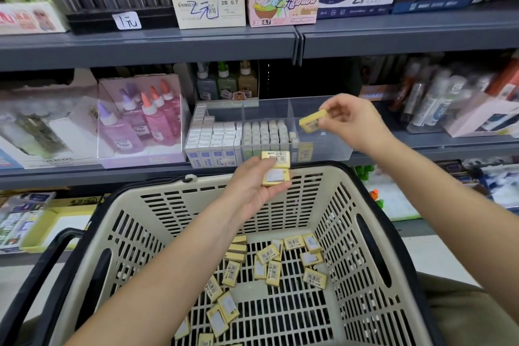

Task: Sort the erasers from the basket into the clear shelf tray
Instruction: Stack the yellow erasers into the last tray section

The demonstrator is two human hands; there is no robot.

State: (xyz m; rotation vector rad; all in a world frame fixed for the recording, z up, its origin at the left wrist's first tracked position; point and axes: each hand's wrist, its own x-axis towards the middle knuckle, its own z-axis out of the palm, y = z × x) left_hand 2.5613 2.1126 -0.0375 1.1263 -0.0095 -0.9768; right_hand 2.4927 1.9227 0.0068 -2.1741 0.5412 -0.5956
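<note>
The right hand (348,121) pinches one yellow eraser (313,120) at the clear tray's (323,149) right-hand compartment. The left hand (254,187), palm up over the basket's (362,233) far rim, holds two more yellow erasers (275,167) in its fingers. Many loose erasers (269,267) lie scattered on the basket floor. The tray's left compartments hold rows of white erasers (213,135); glue bottles (146,121) stand on the shelf beside it
</note>
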